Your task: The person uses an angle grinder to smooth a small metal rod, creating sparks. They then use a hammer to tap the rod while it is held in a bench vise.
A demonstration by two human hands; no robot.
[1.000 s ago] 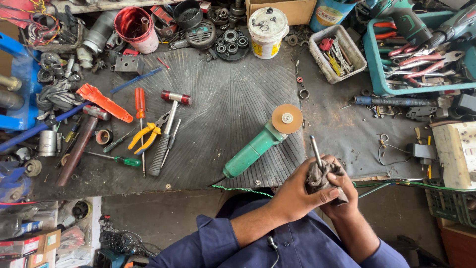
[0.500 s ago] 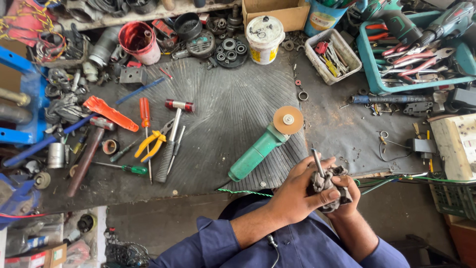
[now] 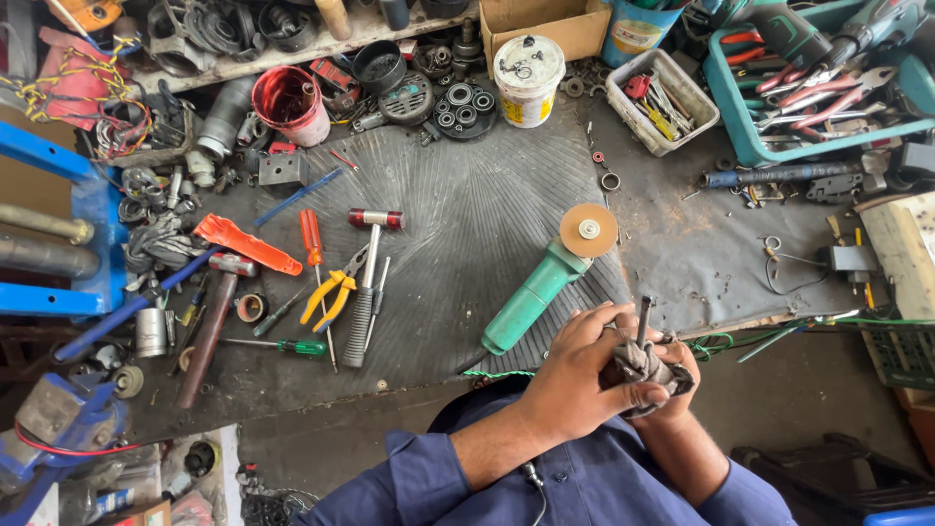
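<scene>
Both my hands meet at the near edge of the bench. My left hand (image 3: 582, 375) wraps over a dark grey metal part with a thin shaft (image 3: 642, 362) sticking up from it. My right hand (image 3: 679, 388) cups the same part from underneath and is mostly hidden behind it. Just beyond my hands lies a green angle grinder (image 3: 542, 287) with a tan disc, resting on a ribbed black rubber mat (image 3: 458, 209).
Left on the mat lie a small mallet (image 3: 365, 282), yellow pliers (image 3: 324, 295), screwdrivers (image 3: 310, 237) and a hammer (image 3: 209, 326). At the back stand a white tub (image 3: 527, 66), a red bucket (image 3: 289, 102) and bearings. A teal tray of tools (image 3: 820, 83) sits at the right.
The view has shifted slightly. My hands have kept the metal part between them and turned it a little; the shaft now points more upright.
</scene>
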